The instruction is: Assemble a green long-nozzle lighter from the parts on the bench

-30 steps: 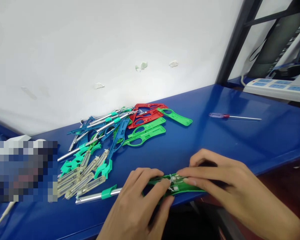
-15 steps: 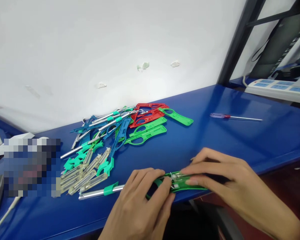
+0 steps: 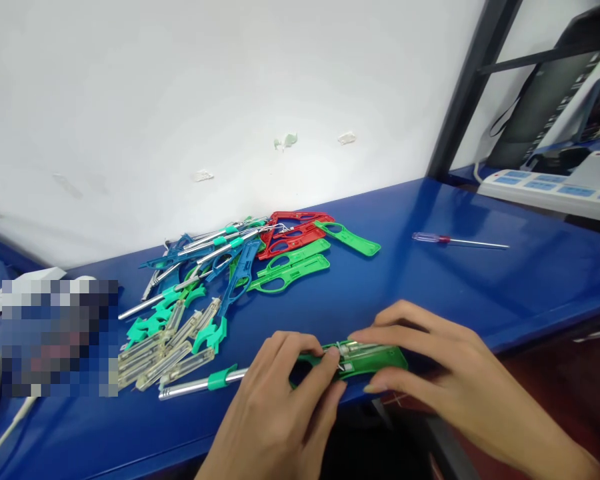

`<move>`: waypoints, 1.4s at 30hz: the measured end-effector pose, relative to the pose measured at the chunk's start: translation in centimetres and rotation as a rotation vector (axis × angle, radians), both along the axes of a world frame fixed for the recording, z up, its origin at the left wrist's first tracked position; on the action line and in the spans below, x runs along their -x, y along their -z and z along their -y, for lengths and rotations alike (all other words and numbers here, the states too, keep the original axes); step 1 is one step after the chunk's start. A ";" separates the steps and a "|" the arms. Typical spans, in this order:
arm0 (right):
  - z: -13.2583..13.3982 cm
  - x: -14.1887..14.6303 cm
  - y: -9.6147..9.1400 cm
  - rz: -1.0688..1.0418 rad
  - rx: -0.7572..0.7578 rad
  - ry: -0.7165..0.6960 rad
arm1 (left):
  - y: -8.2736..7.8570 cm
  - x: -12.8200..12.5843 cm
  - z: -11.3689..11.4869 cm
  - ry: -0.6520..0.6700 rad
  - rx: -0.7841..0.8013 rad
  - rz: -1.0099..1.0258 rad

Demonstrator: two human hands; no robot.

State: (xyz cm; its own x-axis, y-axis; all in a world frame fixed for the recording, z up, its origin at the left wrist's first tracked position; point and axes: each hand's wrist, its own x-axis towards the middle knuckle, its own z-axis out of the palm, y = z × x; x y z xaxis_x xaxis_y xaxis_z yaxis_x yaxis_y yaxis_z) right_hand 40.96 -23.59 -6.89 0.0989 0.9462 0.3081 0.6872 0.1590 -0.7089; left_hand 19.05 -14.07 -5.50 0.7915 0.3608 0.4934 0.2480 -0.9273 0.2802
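Observation:
My left hand (image 3: 280,393) is closed around the handle end of an open green lighter casing (image 3: 375,361), its thumb and forefinger pressing on the parts in the middle. Inside the casing lies a clear fuel tank (image 3: 363,350), with a small white piece beside it. A silver lighter tube (image 3: 187,387) with a green clip (image 3: 222,378) sticks out left from under this hand. Around the casing's right half curls my right hand (image 3: 440,360). Its fingertips rest on the tank's upper side, and its thumb is at the lower edge, where contact is hard to make out.
Several clear fuel tanks (image 3: 166,365) lie left on the blue table (image 3: 300,313). Behind are blue casings (image 3: 239,273), green casings (image 3: 295,272), red casings (image 3: 295,239) and metal tubes (image 3: 153,305). A screwdriver (image 3: 460,241) lies right, near a power strip (image 3: 545,190).
My right thumb has moved off the tank down to the casing's lower edge, and more of the tank shows. My left hand keeps its hold. The view has shifted slightly.

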 end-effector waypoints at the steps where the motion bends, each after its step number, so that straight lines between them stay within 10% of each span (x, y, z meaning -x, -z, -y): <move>1: 0.0 0.0 0.0 -0.002 0.008 -0.004 | 0.0 0.0 0.0 0.003 0.002 -0.001; 13: 0.1 -1.0 1.6 0.117 -0.091 0.122 | 0.0 0.2 0.4 -0.071 -0.049 -0.024; 22: 0.4 -3.9 3.4 0.290 -0.095 0.028 | -5.8 5.4 -5.0 -0.279 -0.115 -0.131; 33: -10.8 -10.2 -0.5 0.734 0.014 0.167 | -8.6 15.8 -10.9 -0.615 -0.049 -0.172; 37: -10.0 -9.4 0.1 0.775 0.033 0.226 | -9.2 15.6 -10.7 -0.670 -0.170 -0.098; 42: -7.8 -8.1 1.2 0.741 -0.050 0.317 | -8.6 12.4 -9.1 -0.437 -0.095 -0.061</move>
